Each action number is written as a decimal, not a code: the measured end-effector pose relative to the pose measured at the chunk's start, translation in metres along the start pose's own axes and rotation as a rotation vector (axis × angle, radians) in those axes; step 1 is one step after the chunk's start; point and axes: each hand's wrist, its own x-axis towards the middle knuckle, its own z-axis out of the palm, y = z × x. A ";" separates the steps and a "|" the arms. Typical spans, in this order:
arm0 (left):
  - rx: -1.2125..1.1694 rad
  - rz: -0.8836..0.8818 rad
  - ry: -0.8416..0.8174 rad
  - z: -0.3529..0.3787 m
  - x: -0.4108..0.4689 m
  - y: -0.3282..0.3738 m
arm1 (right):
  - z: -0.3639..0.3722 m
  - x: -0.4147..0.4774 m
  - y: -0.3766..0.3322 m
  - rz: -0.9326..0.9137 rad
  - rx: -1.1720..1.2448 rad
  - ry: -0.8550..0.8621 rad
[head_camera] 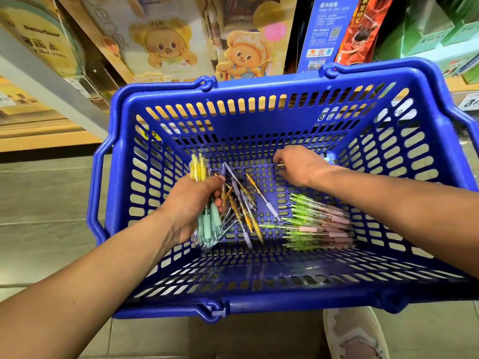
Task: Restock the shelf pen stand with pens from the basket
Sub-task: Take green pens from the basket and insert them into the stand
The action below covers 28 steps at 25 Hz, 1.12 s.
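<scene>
Gripping a bundle of yellow-and-mint pens, left hand fingers wrapped tight, centre-left inside the blue basket. Right hand fingers curl onto the basket floor mid-frame; can't tell if they hold anything. More loose pens below it. Left side's grey floor, with bear-print shelf boxes up top.

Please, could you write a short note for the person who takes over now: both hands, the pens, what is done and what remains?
Left hand: grips a bundle of yellow-and-mint pens inside the basket.
Right hand: fingers curled low at the basket floor; I cannot tell whether it holds a pen.
Loose pens lie mid-floor; green-and-pink pens are piled on the right.
Done: one bundle gathered.
Left: carry pens to the pen stand, which is not in view.
</scene>
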 end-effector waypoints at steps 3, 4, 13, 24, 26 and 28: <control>0.036 0.014 -0.004 -0.004 0.001 -0.002 | 0.007 0.003 0.019 -0.068 -0.254 -0.019; 0.038 0.016 0.006 -0.005 0.002 -0.002 | 0.009 0.004 0.021 -0.099 -0.312 -0.025; -0.065 0.005 -0.027 -0.002 0.006 0.004 | -0.010 0.009 0.013 -0.135 0.100 -0.077; -0.233 -0.037 -0.024 0.030 -0.037 0.037 | -0.090 -0.073 -0.054 0.197 1.336 -0.280; -0.338 -0.072 -0.039 0.041 -0.087 0.044 | -0.129 -0.112 -0.069 0.240 1.395 -0.272; -0.495 -0.143 -0.065 0.047 -0.148 0.058 | -0.170 -0.159 -0.092 0.265 1.419 -0.335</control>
